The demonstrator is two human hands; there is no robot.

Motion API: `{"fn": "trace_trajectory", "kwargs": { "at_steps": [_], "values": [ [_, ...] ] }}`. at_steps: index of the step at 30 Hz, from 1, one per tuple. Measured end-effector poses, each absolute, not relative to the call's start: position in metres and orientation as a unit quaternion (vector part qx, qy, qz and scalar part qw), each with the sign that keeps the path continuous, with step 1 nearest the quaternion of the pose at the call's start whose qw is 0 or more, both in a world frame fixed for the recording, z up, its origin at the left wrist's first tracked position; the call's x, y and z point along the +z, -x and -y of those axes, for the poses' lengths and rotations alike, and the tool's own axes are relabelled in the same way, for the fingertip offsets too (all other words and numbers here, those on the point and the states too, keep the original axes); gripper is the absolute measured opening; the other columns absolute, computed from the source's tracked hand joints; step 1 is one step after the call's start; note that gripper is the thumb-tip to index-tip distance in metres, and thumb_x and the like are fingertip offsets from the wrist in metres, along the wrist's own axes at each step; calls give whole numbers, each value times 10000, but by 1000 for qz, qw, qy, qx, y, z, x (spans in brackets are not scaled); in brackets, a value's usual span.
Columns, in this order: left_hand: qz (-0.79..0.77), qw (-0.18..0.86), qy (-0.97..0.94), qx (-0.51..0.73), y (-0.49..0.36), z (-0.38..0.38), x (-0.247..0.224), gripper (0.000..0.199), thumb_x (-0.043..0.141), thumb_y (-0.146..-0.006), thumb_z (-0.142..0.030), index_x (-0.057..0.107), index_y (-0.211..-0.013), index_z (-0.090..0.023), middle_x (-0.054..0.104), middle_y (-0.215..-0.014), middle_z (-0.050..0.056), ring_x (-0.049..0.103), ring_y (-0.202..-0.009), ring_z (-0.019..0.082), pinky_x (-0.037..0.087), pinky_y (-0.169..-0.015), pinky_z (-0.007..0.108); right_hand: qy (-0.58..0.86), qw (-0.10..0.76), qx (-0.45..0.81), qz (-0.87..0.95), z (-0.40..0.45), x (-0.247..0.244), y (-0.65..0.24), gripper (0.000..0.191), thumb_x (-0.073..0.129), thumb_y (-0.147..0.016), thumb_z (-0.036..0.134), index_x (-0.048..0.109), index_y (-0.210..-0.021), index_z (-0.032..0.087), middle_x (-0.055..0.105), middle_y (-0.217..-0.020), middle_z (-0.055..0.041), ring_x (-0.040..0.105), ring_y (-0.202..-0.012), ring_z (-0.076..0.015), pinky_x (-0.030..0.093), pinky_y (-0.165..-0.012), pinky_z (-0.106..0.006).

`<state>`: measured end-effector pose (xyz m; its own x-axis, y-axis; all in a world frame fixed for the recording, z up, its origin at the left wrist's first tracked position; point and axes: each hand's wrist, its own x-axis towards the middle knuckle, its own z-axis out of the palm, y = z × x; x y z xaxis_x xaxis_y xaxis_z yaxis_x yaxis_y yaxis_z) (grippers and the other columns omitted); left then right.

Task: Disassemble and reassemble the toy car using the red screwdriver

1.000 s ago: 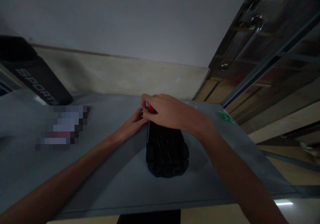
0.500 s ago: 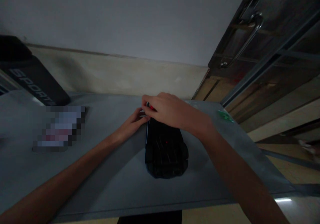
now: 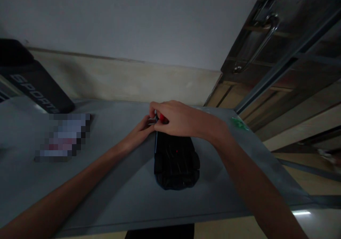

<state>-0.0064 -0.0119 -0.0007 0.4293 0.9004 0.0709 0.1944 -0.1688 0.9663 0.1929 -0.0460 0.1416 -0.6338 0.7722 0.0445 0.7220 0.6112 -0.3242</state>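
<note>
A toy car [image 3: 176,161] lies upside down on the grey table, its black underside and wheels facing up. My right hand [image 3: 181,118] reaches over the car's far end, fingers closed in a pinch around a small red object [image 3: 162,118]. Most of that red object is hidden by the fingers, so its kind does not show. At the far left edge of the car, my left hand [image 3: 142,129] has its thumb and fingers bent in against the car's side, just below my right fingertips. The car's far end is covered by my right hand.
A black bottle-like case [image 3: 37,82] marked SPORT stands at the back left. A blurred-out flat item [image 3: 64,136] lies before it. Green crumpled plastic [image 3: 239,123] rests near the table's right edge. A wall is behind; a metal door [image 3: 293,29] is at right.
My right hand has turned slightly and shifted a little left, showing more of the red object. The left hand and the car stay nearly where they were.
</note>
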Motion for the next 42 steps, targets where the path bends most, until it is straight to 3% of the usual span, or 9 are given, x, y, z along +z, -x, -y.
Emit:
{"fn": "trace_trajectory", "kwargs": {
  "at_steps": [3,8,12,16,19,22,25,30,42],
  "values": [
    [-408,524,-652,365,4,12,0,605,748,-993,-543,692,-1489,-200,811,-1579,185,714,-1537,410,524,-1338,550,448,93,97,884,44,139,-195,183,608,-1130,209,785,-1175,191,811,-995,-68,671,-874,-207,383,-787,-338],
    [-419,523,-648,362,4,16,5,544,794,-966,-557,733,-1397,-231,826,-1563,167,706,-1544,429,537,-1324,543,416,96,138,894,42,138,-195,232,662,-1060,183,776,-1262,191,812,-1014,-54,680,-890,-202,403,-798,-322],
    [-424,518,-647,365,5,15,3,546,770,-988,-577,749,-1401,-221,827,-1554,172,708,-1533,428,544,-1317,540,446,97,104,884,42,139,-189,185,621,-1132,190,786,-1214,192,815,-1031,-73,686,-921,-212,391,-806,-328],
    [-410,512,-657,372,4,10,-2,577,793,-950,-578,765,-1416,-239,831,-1551,145,707,-1532,436,543,-1316,515,402,90,120,903,40,137,-186,189,621,-1105,117,772,-1200,179,833,-1101,-72,697,-956,-196,422,-856,-308],
    [-410,511,-659,371,4,9,-4,572,788,-952,-603,763,-1391,-237,815,-1583,151,695,-1553,431,542,-1313,492,419,88,85,900,41,135,-185,173,608,-1149,165,775,-1196,170,837,-1118,-99,713,-984,-216,429,-864,-324],
    [-416,516,-653,366,4,10,-4,570,760,-986,-592,732,-1417,-220,804,-1596,158,688,-1565,415,521,-1337,509,448,77,45,890,44,135,-185,231,546,-1202,192,757,-1293,170,829,-1061,-105,712,-952,-240,418,-833,-344],
    [-410,515,-657,367,5,11,-5,592,762,-997,-557,712,-1478,-217,789,-1627,161,673,-1586,404,503,-1358,519,424,78,71,899,48,137,-184,266,591,-1156,149,718,-1389,166,831,-1115,-95,711,-977,-229,429,-844,-327],
    [-410,506,-658,378,4,10,-4,499,773,-999,-548,759,-1376,-220,821,-1571,143,662,-1581,420,489,-1371,528,452,71,55,887,50,141,-183,254,547,-1216,237,769,-1330,187,829,-1106,-99,707,-971,-238,405,-828,-342],
    [-414,525,-656,350,6,11,-1,567,760,-1000,-560,709,-1452,-223,796,-1610,156,671,-1589,412,481,-1378,567,418,90,118,896,41,134,-192,236,594,-1125,147,727,-1315,187,803,-1071,-67,685,-914,-218,421,-815,-336]
  ]
}}
